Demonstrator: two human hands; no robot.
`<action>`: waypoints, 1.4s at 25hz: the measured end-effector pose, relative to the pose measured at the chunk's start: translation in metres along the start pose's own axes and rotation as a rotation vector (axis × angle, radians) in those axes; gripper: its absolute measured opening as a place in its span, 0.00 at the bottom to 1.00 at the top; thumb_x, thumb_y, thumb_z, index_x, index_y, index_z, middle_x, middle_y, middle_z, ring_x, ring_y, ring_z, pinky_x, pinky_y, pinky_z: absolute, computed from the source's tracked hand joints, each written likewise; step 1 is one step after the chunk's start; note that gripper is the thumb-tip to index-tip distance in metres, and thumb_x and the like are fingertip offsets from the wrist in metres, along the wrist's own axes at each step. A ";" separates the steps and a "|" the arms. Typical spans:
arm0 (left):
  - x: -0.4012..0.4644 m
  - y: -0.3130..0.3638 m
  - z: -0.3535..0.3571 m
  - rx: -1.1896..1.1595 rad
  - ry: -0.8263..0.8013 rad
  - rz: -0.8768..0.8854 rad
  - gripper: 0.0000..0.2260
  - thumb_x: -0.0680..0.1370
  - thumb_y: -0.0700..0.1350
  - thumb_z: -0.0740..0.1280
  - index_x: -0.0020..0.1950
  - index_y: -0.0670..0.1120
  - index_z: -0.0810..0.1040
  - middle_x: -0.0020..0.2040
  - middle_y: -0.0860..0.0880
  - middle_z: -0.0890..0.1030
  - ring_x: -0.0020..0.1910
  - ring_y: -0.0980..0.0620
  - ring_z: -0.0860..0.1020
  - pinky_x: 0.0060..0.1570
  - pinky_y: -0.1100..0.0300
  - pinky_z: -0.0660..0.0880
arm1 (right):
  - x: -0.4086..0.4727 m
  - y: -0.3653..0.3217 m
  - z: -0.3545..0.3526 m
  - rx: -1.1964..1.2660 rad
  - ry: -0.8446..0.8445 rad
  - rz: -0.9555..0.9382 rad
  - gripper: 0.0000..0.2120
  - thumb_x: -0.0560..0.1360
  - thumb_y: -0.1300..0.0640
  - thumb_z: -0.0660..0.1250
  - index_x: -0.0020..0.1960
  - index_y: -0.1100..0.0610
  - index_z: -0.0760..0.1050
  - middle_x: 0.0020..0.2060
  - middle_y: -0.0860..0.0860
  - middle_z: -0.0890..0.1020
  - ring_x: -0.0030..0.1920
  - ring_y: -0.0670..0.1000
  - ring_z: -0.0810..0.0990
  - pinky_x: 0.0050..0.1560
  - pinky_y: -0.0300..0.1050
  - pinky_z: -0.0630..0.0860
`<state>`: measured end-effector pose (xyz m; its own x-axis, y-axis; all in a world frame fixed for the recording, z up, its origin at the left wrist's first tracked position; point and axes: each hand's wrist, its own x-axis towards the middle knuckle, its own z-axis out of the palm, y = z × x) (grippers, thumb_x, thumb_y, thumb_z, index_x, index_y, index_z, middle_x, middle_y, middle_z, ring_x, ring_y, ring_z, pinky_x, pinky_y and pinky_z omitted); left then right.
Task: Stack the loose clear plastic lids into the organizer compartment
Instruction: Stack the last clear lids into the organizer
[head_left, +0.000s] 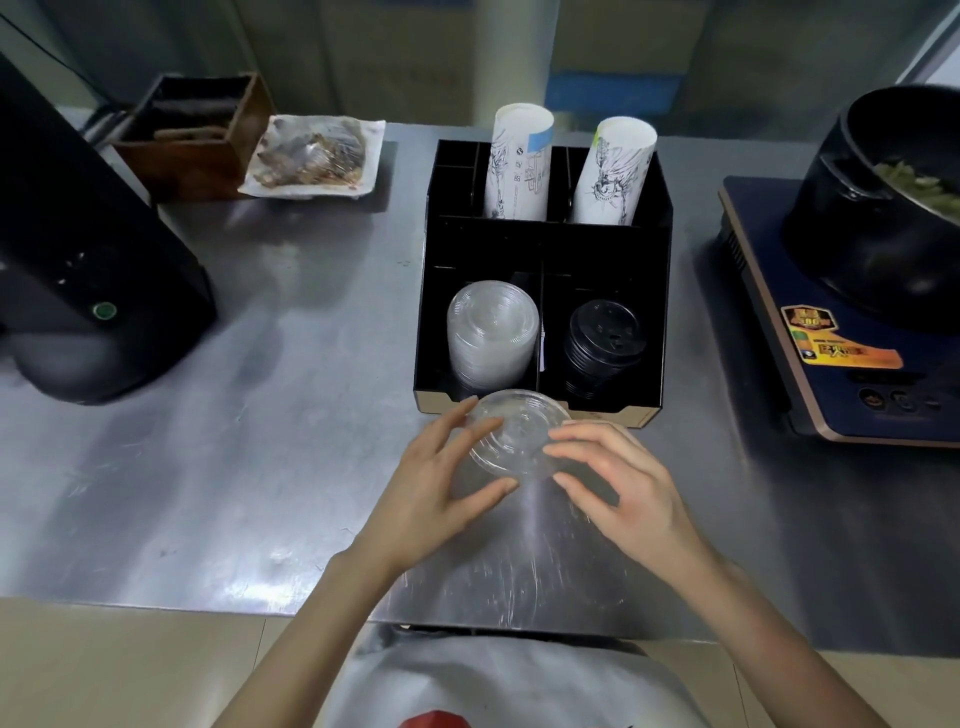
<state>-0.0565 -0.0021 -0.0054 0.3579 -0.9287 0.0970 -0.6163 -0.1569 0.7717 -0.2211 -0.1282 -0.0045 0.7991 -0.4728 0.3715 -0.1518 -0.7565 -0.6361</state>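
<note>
A clear plastic lid (519, 434) is held just in front of the black organizer (613, 244), low over the steel counter. My left hand (441, 478) grips its left edge with thumb and fingers, and my right hand (618, 483) grips its right edge. In the organizer's front left compartment leans a stack of clear lids (491, 330). The front right compartment holds a stack of black lids (597, 343). Two sleeves of white paper cups (519, 161) stand in the back compartments.
A black machine (78, 260) stands at the left. Behind it are a wooden box (197, 135) and a wrapped tray of food (317, 156). At the right a black pot (893, 208) sits on a blue induction cooker (831, 364). The steel counter's front edge (208, 605) runs below my arms.
</note>
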 end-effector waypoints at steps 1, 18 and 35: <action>0.002 0.000 -0.003 -0.004 0.009 0.003 0.24 0.69 0.58 0.64 0.64 0.55 0.68 0.68 0.52 0.64 0.65 0.55 0.66 0.64 0.60 0.60 | 0.005 0.000 0.000 -0.004 0.021 -0.029 0.08 0.72 0.60 0.67 0.51 0.58 0.77 0.49 0.52 0.80 0.55 0.45 0.74 0.60 0.37 0.68; 0.068 -0.006 -0.041 0.012 0.119 0.001 0.22 0.71 0.51 0.68 0.64 0.51 0.68 0.70 0.48 0.64 0.67 0.55 0.64 0.59 0.77 0.57 | 0.089 0.013 -0.006 -0.128 0.062 -0.191 0.09 0.73 0.63 0.65 0.53 0.58 0.77 0.50 0.53 0.81 0.54 0.49 0.77 0.55 0.43 0.75; 0.106 -0.032 -0.030 0.091 0.074 -0.035 0.24 0.70 0.45 0.71 0.64 0.47 0.68 0.70 0.42 0.64 0.68 0.45 0.64 0.66 0.50 0.60 | 0.112 0.043 0.013 -0.178 0.011 -0.106 0.09 0.71 0.66 0.67 0.50 0.59 0.79 0.48 0.53 0.82 0.56 0.48 0.78 0.57 0.43 0.73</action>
<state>0.0218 -0.0858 -0.0011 0.4287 -0.8955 0.1199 -0.6627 -0.2215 0.7154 -0.1306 -0.2080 0.0006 0.8098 -0.3908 0.4376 -0.1686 -0.8694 -0.4644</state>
